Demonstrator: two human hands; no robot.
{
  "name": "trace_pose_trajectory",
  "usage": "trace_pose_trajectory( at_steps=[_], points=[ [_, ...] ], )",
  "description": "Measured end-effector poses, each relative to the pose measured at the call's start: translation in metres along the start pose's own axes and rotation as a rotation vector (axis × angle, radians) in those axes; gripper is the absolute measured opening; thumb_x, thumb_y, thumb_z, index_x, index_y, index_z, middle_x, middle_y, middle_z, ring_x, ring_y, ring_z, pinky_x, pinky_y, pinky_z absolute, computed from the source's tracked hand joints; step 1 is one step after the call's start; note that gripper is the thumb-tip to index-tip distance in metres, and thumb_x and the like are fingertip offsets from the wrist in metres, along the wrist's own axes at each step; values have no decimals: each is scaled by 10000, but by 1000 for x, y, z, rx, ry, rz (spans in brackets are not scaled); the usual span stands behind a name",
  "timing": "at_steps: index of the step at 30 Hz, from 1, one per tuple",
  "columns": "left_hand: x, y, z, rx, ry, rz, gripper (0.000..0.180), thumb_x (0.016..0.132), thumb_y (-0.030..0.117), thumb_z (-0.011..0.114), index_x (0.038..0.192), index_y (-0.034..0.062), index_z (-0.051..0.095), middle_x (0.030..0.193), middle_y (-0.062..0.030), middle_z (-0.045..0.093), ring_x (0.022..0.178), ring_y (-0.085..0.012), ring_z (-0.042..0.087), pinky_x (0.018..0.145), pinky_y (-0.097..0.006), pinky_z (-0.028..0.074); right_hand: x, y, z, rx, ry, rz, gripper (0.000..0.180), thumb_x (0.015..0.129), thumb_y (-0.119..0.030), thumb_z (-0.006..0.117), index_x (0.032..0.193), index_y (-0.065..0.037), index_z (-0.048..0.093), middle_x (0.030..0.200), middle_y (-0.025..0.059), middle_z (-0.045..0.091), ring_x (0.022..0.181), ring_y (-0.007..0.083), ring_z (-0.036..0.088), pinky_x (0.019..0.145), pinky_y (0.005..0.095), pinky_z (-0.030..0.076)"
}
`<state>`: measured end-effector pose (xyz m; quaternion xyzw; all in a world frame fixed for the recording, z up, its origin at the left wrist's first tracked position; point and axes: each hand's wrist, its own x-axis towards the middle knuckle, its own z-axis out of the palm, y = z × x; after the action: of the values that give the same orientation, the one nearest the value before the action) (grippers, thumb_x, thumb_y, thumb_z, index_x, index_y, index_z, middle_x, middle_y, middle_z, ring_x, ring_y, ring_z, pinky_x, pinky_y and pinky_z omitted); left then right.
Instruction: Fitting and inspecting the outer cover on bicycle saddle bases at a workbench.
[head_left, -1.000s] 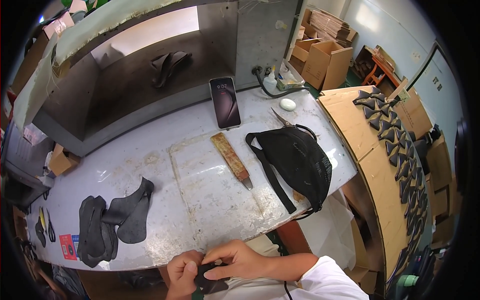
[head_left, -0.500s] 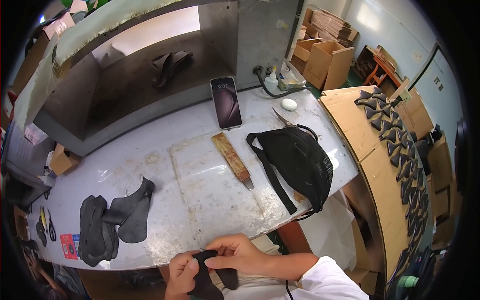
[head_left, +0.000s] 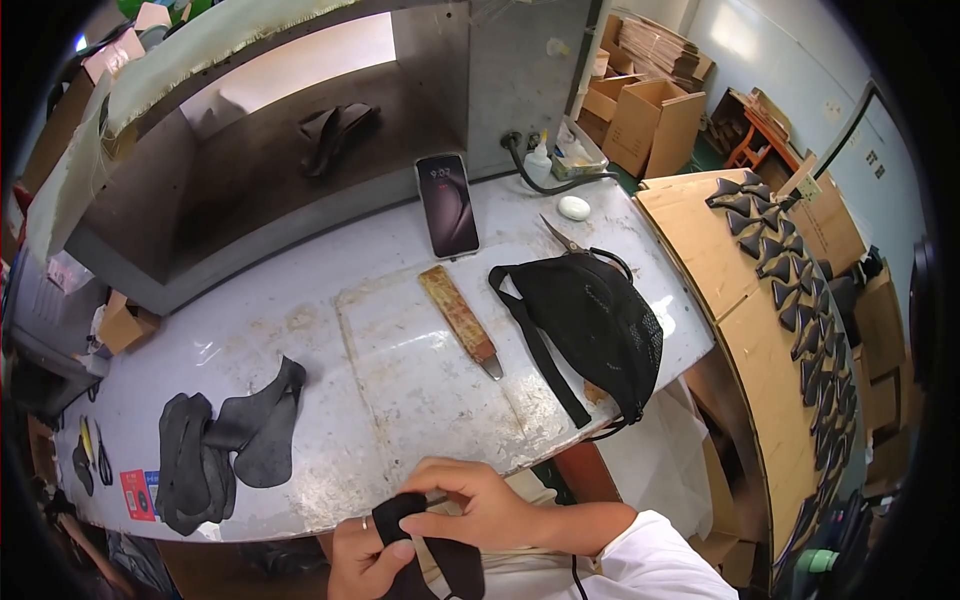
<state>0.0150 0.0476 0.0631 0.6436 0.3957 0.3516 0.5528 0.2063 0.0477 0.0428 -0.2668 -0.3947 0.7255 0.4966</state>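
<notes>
Below the table's front edge, I hold a black, curved piece of soft sheet material [head_left: 457,568] in both hands. My left hand [head_left: 362,558] is closed on its left side, the thumb pressed over it. My right hand [head_left: 482,512] pinches its upper edge, with thumb and fingers close to my left hand. The lower part of the piece hangs down in two strips with a gap between them. Nearest on the tabletop, to the left, lies a stack of similar dark grey curved pieces [head_left: 195,465], with one piece [head_left: 265,435] lying folded beside it.
On the worn table [head_left: 400,400] are a knife with a stained flat handle [head_left: 455,310], a black mesh bag [head_left: 590,325], scissors [head_left: 562,236], a phone [head_left: 448,205] and a white oval lump [head_left: 574,208]. A metal box [head_left: 300,230] stands behind; cardboard at right bears several black pieces [head_left: 790,270].
Both hands have turned the black piece slightly, and my left thumb sits lower on it. More of its hanging right strip shows. Things on the table stay put; the view shifts a little.
</notes>
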Motion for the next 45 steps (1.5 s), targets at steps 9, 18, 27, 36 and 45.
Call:
trace_pose_trajectory(
  at_steps=[9, 18, 27, 36, 45],
  points=[
    [0, -33, 14, -83, 811, 188, 563, 949, 538, 569, 883, -21, 569, 740, -44, 607, 701, -134, 572, 649, -278, 455, -12, 14, 25, -672, -111, -173, 481, 959, -37, 553, 1428, -42, 450, 889, 137, 591, 749, 265, 608, 652, 350, 501],
    [10, -17, 6, -206, 579, 8, 177, 907, 141, 657, 828, 9, 569, 732, -15, 594, 672, -90, 562, 604, -241, 437, -10, -4, 16, -333, -84, 178, 415, 1044, -115, 424, 1452, -36, 425, 1232, 122, 616, 1034, 154, 601, 916, 264, 458],
    [-6, -37, 26, -618, 277, -306, 346, 856, 146, 731, 1122, -36, 605, 1053, -79, 667, 944, -154, 643, 833, -308, 520, 3, -8, 9, -755, 27, -210, 420, 982, -24, 484, 1401, -6, 482, 930, 142, 628, 743, 192, 603, 672, 280, 480],
    [-20, -44, 44, -631, 269, -121, 325, 1027, 257, 476, 1031, -25, 637, 946, -43, 640, 860, -110, 575, 768, -286, 480, 7, -4, 13, -602, 22, -138, 358, 998, -48, 471, 1347, 5, 530, 940, 136, 679, 789, 207, 652, 713, 302, 509],
    [6, -52, 4, -330, 520, 18, 205, 960, 168, 611, 985, -33, 641, 822, -22, 646, 733, -68, 560, 641, -223, 448, 2, -5, 18, -493, -30, 89, 356, 1036, -106, 434, 1367, 2, 507, 974, 96, 674, 820, 121, 616, 761, 251, 490]
  ],
)
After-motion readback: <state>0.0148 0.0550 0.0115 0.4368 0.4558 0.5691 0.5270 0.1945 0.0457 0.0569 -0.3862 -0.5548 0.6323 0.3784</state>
